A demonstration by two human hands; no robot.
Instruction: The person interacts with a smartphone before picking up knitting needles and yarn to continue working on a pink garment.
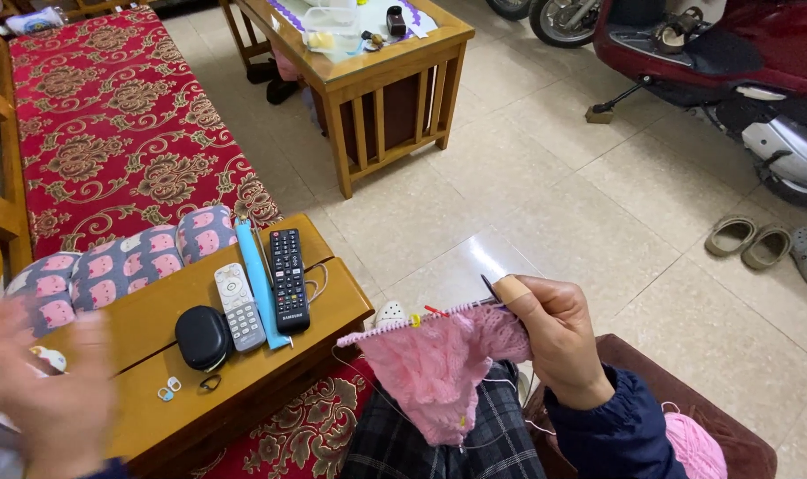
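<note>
Over the lap, the right hand point(559, 333) grips a knitting needle point(421, 324) carrying pink knitting point(439, 364), which hangs down over checked trousers point(501, 439). At the lower left, the left hand point(44, 390) is blurred, fingers spread, holding nothing, above the edge of the wooden bench point(332, 302). On that bench lie a black remote point(289, 279), a white remote point(238, 306), a blue stick point(260, 284) and a black pouch point(203, 337). Pink yarn point(694, 448) sits beside the right sleeve.
</note>
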